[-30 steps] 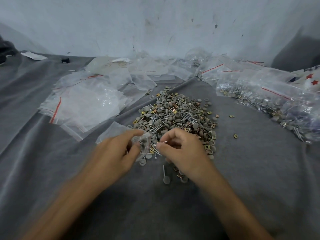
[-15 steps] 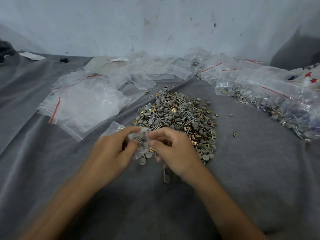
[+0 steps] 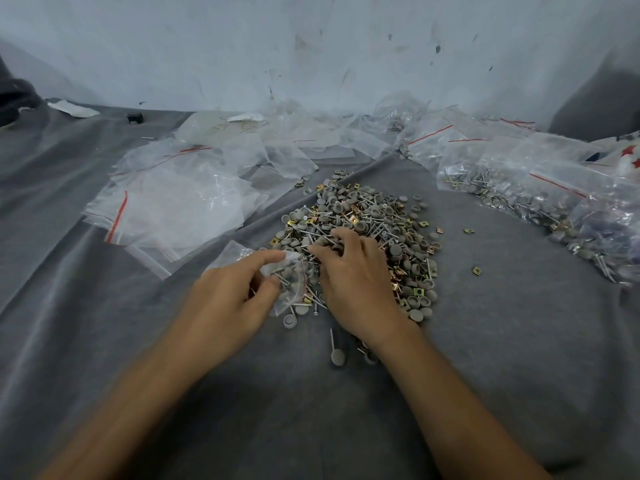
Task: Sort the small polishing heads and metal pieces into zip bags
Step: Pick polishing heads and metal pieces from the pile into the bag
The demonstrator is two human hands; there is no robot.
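Note:
A heap of small grey polishing heads, thin pins and brass-coloured square metal pieces (image 3: 374, 223) lies on the grey cloth. My left hand (image 3: 228, 299) pinches a small clear zip bag (image 3: 291, 282) at the heap's near left edge; a few pieces sit inside it. My right hand (image 3: 353, 282) rests on the heap just right of the bag, fingers curled down into the pieces; what they hold is hidden. One loose polishing head on a pin (image 3: 336, 351) lies in front of my right wrist.
Empty zip bags with red seal strips (image 3: 173, 206) are spread at the left and back. Filled bags of the same parts (image 3: 540, 199) lie along the right. A few stray square pieces (image 3: 476, 270) sit right of the heap. A wall stands behind.
My right hand has left the bag's mouth and moved forward onto the heap, fingers digging into the pieces. My left hand keeps holding the bag in about the same place.

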